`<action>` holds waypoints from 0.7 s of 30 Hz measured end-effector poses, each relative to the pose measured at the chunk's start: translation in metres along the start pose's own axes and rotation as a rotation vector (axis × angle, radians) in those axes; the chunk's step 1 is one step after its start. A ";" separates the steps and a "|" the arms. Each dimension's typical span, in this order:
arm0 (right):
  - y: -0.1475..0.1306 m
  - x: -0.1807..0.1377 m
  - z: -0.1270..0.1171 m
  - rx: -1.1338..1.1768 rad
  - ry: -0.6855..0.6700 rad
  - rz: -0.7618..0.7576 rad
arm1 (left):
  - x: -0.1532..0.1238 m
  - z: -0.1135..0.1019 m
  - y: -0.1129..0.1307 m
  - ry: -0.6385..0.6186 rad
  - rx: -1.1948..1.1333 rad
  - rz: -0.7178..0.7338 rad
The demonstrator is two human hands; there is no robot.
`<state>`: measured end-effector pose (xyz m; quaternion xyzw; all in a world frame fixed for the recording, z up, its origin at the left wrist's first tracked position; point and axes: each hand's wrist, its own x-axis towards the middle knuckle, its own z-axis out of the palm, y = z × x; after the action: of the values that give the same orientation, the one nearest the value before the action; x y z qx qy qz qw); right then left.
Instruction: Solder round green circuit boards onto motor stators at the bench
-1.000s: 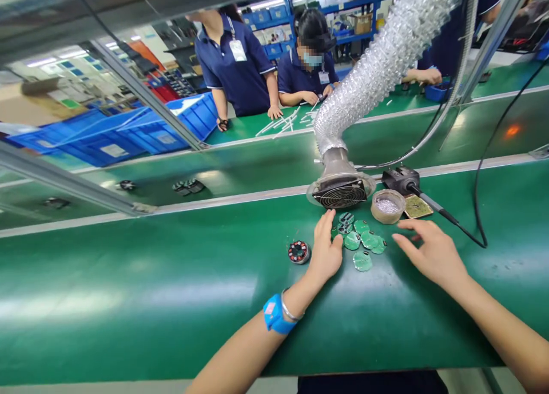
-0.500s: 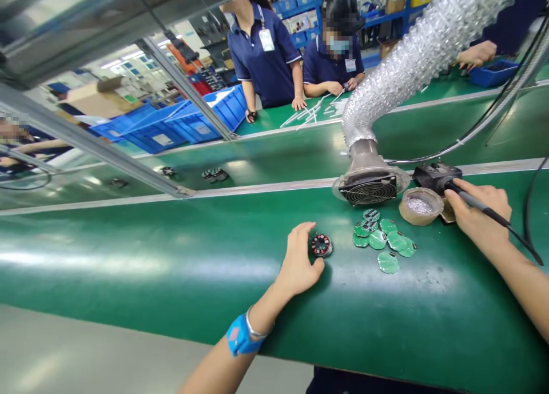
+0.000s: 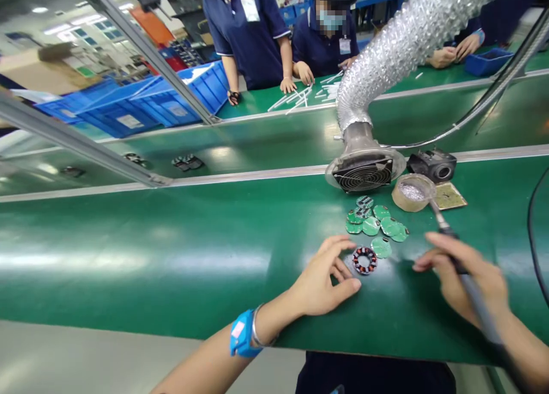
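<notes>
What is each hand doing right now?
Left hand: open, curled beside the stator ring; contact unclear.
Right hand: closed on the soldering iron.

A foil duct (image 3: 398, 34) ends in a fan (image 3: 363, 175) on the belt (image 3: 171, 239). Blue bins (image 3: 128, 114) and white tubes (image 3: 295, 99) lie beyond.

This is an electronics assembly factory. Long green conveyor belts (image 3: 171, 251) run across the frame. Uniformed workers (image 3: 244, 28) and blue bins (image 3: 141, 111) fill the top.
</notes>
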<state>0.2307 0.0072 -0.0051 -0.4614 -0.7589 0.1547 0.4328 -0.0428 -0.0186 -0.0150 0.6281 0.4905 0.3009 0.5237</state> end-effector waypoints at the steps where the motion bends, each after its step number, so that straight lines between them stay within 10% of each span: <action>1: -0.003 -0.002 0.009 0.024 -0.084 -0.064 | 0.004 -0.002 0.001 -0.053 -0.060 -0.030; 6: -0.009 0.006 0.043 0.035 -0.448 -0.189 | 0.026 -0.015 0.001 -0.269 -0.146 -0.138; 21: -0.011 0.003 0.058 0.113 -0.410 -0.276 | 0.026 -0.021 0.012 -0.242 0.330 0.008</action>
<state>0.1779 0.0135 -0.0299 -0.2874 -0.8768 0.2267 0.3118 -0.0494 0.0134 -0.0017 0.7390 0.4640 0.1408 0.4677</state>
